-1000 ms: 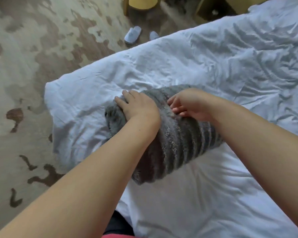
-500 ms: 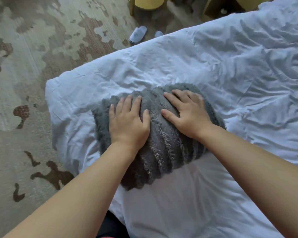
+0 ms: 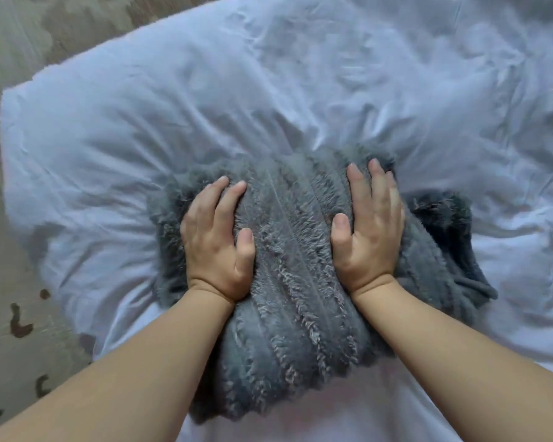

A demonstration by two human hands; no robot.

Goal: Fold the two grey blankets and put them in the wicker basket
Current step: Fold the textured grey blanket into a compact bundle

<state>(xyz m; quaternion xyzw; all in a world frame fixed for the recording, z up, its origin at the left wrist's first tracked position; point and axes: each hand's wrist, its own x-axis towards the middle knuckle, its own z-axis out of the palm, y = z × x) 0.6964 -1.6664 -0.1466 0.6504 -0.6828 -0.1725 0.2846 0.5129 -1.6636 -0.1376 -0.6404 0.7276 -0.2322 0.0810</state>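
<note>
Both hands flat on the blanket, left hand and right hand pressing. It lies bundled on the sheet. Carpet at left.

The grey blanket, at lower centre of the frame, is a thick plush cloth. Its pile is long and shaggy, laid in raised ribs, matt, with paler fibre tips that catch the light. At its right edge a fold shows a darker, shorter, smoother nap. The white sheet under it fills the upper and right parts of the frame. It is a thin woven cloth, smooth-faced, matt with a faint sheen, and heavily creased. The floor along the left edge looks like short-pile carpet, matt and mottled, though blur there makes its texture hard to judge.
</note>
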